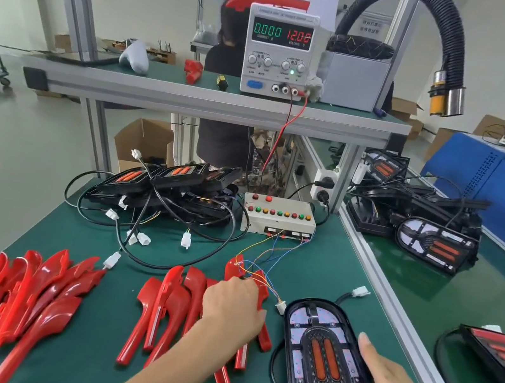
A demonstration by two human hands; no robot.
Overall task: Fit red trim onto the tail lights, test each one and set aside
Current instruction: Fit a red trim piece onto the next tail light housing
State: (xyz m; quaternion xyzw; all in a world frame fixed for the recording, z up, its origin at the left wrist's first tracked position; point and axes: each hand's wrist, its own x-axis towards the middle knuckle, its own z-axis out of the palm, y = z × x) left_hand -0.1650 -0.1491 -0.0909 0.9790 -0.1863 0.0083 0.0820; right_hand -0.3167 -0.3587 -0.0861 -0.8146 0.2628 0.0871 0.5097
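Note:
A black tail light (323, 350) with two orange bars lies face up on the green mat at the front right. My right hand (380, 376) holds its right edge, thumb on top and fingers underneath. My left hand (233, 308) rests on a pile of red trim pieces (178, 306) in the middle and grips one of them. A second pile of red trim (24, 287) lies at the front left. The tester's coloured wires (261, 273) with a white plug (280, 306) run past my left hand.
A test box with coloured buttons (278, 215) sits mid-table, a power supply (278, 52) reading 12.00 V on the shelf above. Untrimmed tail lights with cables (161, 189) are heaped at the back left. More tail lights (432, 228) lie on the right bench.

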